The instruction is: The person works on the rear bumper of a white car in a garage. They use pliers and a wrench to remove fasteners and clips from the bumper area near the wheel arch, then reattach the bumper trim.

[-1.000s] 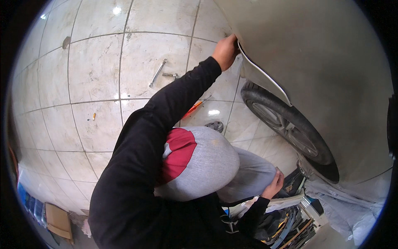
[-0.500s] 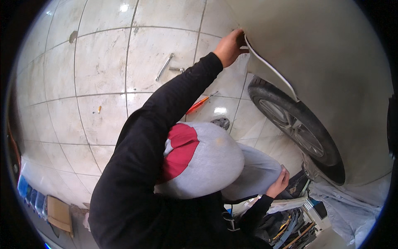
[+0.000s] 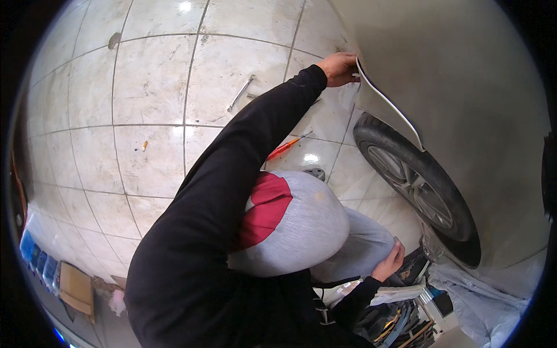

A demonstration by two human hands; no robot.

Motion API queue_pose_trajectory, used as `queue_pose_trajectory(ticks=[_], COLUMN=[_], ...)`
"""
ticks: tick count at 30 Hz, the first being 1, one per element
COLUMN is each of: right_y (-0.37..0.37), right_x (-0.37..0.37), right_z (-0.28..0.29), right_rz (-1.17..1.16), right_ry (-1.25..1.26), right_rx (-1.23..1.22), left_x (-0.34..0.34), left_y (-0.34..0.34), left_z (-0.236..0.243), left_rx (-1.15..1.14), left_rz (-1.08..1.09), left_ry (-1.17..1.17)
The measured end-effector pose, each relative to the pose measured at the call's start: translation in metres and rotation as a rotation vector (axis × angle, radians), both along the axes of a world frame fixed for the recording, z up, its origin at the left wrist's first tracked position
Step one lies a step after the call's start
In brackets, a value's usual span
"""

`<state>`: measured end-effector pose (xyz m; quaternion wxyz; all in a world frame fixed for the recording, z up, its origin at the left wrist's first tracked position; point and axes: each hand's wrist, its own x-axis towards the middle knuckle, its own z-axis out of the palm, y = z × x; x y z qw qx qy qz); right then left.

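Note:
My left hand [image 3: 341, 69], at the end of a black sleeve, grips the edge of a light trim strip [image 3: 389, 104] along the grey-beige car panel [image 3: 464, 75]. Below that strip is a black-tyred wheel [image 3: 415, 188] with a silver rim. My right hand [image 3: 390, 261] is curled at my bent grey-clad knee [image 3: 360, 240]; what is in its fingers, if anything, I cannot make out. A silver spanner [image 3: 241, 93] lies on the tiles left of my left arm, beside a short metal tool [image 3: 252, 95], partly hidden. An orange-handled screwdriver [image 3: 287, 148] lies under that arm.
Tiled floor [image 3: 148, 87] spreads leftward, with a small orange-and-white stub [image 3: 145, 145] on it. A cardboard box [image 3: 75, 290] and blue items [image 3: 35, 252] are at the lower left. Crumpled plastic sheeting [image 3: 481, 296] and a pile of dark things [image 3: 394, 322] lie at the lower right.
The view has shifted, moving the floor rightward. My left hand has turned flatter and stays on the trim edge. My right hand remains at my knee.

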<state>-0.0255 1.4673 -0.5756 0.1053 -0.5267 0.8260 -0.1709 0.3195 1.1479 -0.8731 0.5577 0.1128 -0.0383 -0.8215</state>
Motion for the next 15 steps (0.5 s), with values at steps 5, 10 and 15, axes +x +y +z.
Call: queue_pose_trajectory(ticks=[5,10,15], right_y=[-0.001,-0.001,-0.002], right_x=[-0.002,-0.013,-0.007], right_z=[-0.001,-0.002,0.000], right_rz=[0.014,0.049,0.036], right_ry=[-0.029,0.017,0.021], right_rx=[-0.006,0.026,0.029], left_x=[-0.007,-0.006,-0.006], left_y=[0.000,-0.006,-0.002], left_z=[0.003,-0.003,0.001], left_rx=[-0.015,-0.073,-0.053], left_rz=[0.024,-0.002,-0.011], left_ry=[0.073,-0.041,-0.063])
